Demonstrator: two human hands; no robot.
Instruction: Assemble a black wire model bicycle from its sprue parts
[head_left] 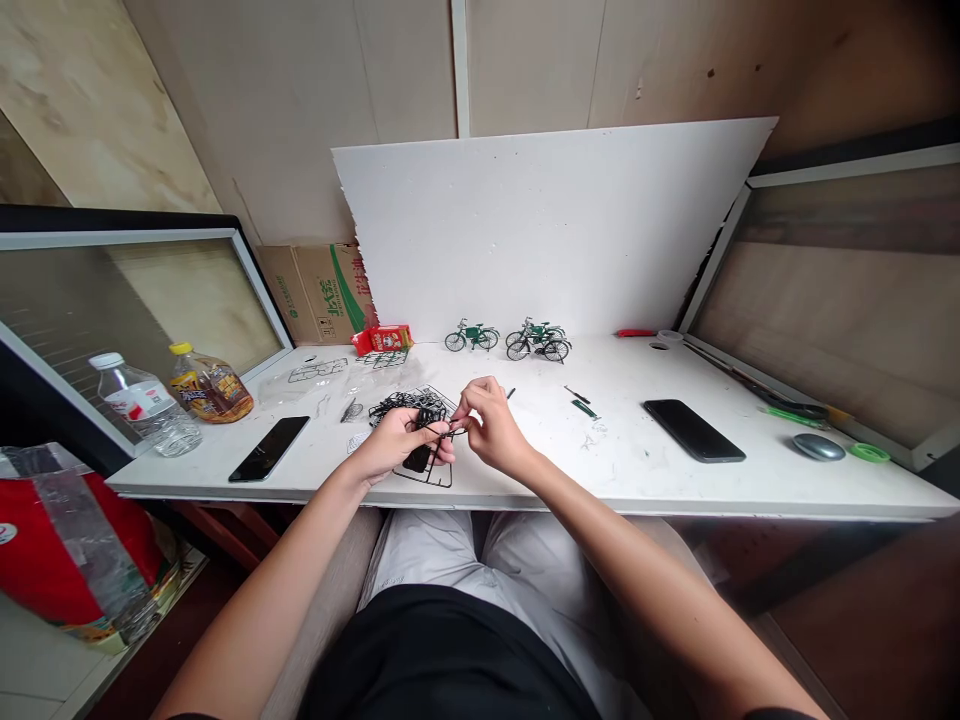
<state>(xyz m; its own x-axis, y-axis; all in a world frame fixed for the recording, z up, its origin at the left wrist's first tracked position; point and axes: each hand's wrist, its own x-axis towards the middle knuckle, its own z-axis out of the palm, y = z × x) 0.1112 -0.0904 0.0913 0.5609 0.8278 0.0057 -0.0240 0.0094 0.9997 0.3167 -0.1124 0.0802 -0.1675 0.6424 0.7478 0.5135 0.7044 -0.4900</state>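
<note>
At the far left of the white table (622,477), a water bottle (150,408) leans beside a yellow-capped bottle (214,388), with a dark phone (268,449) lying slantwise nearer the front edge. Further right, a tangled heap of black frames (386,405) lies just behind the left hand (397,442). That hand is curled closed, thumb over fingers, around a black parts frame (417,459), which hangs below its grip close to the table's front edge; its long axis seems to run front to back, though the fingers hide much of it. The right hand (491,425) comes in from the frame's right, its thumb and fingertips pinched together, apparently on a thin bit at the upper right edge. So the frame lies leftward of the right hand, and the left is nearer, wrapped about it. Well beyond the right hand stand small model bicycles (538,341); a second phone (694,430) lies farther right.
</note>
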